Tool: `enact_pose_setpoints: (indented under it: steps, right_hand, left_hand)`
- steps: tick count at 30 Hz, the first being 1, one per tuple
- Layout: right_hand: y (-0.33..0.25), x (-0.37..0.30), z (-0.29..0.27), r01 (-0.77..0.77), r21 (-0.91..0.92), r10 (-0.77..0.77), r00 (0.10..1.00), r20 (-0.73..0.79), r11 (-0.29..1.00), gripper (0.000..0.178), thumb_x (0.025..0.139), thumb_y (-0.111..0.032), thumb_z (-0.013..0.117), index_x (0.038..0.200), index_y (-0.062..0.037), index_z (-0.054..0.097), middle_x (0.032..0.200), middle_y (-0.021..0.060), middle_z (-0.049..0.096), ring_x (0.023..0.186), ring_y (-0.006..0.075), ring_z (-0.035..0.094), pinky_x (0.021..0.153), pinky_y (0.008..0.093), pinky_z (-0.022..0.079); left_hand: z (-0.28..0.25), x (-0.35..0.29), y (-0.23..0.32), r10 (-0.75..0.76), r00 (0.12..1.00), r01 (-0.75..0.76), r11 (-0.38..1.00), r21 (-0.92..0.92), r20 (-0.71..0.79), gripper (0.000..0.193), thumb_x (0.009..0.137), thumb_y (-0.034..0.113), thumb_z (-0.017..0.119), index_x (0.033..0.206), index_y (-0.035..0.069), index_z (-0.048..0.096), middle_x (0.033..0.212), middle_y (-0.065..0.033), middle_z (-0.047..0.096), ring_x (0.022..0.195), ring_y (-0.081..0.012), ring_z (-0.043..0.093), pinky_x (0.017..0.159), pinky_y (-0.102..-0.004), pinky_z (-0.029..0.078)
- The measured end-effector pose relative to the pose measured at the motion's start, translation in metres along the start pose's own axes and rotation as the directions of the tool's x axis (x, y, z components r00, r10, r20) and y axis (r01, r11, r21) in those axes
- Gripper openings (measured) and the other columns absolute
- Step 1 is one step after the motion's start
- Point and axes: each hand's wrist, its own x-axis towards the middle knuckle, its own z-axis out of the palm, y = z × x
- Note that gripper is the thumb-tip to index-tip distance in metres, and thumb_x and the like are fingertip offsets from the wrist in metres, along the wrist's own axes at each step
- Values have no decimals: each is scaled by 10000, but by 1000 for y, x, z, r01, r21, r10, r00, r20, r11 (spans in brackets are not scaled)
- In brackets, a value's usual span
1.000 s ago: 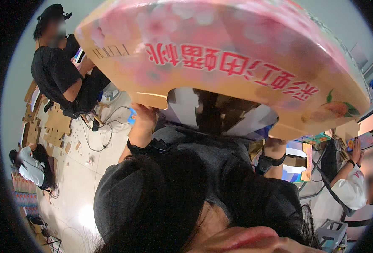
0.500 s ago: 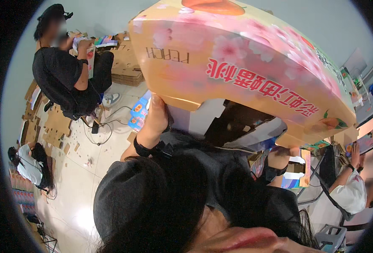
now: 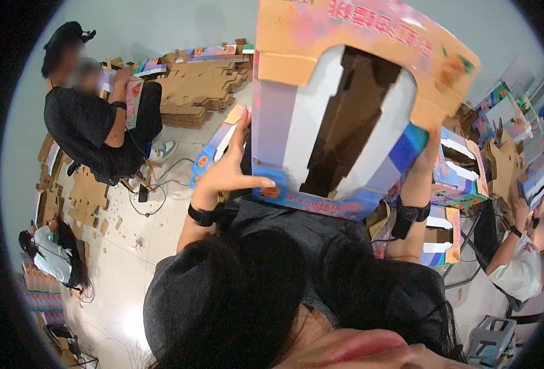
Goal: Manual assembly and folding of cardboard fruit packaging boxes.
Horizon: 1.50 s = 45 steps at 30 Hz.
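A fruit carton [image 3: 278,132], printed in orange, pink and blue, is held up in front of my chest between both hands. Its large cut-out opening faces me, showing white edges around a brown cardboard inside. My left hand [image 3: 226,171] is at the carton's lower left corner, thumb pressed on the blue printed edge and fingers reaching up along the side. On the opposite side, my right hand [image 3: 427,161] grips the carton's right wall near the orange rim; most of its fingers are hidden behind it.
Flat brown cardboard sheets [image 3: 189,101] are stacked at the far left beside a seated person in black [image 3: 90,123]. Assembled cartons [image 3: 459,175] stand close to my right arm. A person in white [image 3: 521,267] works at the right, above a grey plastic stool [image 3: 490,338]. Cables and scraps lie on the floor.
The carton has tilted and shifted, so its opening shows more fully and its printed front panel is farther up. My right hand, mostly hidden before, now shows at its right side.
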Motion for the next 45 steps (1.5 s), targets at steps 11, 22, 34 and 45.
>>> enact_pose_setpoints:
  steps: [11, 22, 34, 45]
  right_hand:
    - [21, -27, 71, 16, -979, -26, 1000, 11, 204, 780, 810, -274, 711, 1435, -45, 304, 1405, 277, 320, 1313, 406, 315, 1084, 458, 275]
    - [19, -56, 50, -237, -748, 215, 968, -128, 619, 799, 820, -203, 709, 1449, -4, 258, 1458, 221, 312, 1345, 313, 316, 1106, 390, 251]
    - [31, -76, 38, -503, -428, 455, 864, -215, 751, 772, 849, -165, 693, 1451, 2, 239, 1357, 148, 436, 1209, 197, 444, 1018, 317, 359]
    - [14, -72, 51, -584, -499, 503, 810, -301, 641, 551, 834, -196, 717, 1286, 8, 476, 1145, 88, 607, 1016, 137, 567, 897, 283, 448]
  left_hand:
    - [28, 5, -47, -351, 896, 277, 921, -274, -271, 1018, 778, 240, 776, 1483, -9, 86, 1459, -276, 280, 1378, -336, 277, 1122, -412, 228]
    - [25, 0, -39, -209, 964, 191, 974, -118, -166, 871, 807, 186, 746, 1477, 8, 218, 1472, -180, 332, 1368, -259, 312, 1126, -366, 216]
    - [17, -13, -23, -193, 980, 192, 981, 14, 51, 926, 805, 85, 708, 1510, 59, 109, 1530, -173, 206, 1402, -269, 244, 1121, -396, 224]
    - [25, -13, -46, -344, 937, 322, 914, -246, -53, 614, 950, 209, 582, 1439, -22, 291, 1399, -169, 428, 1265, -220, 436, 1053, -343, 346]
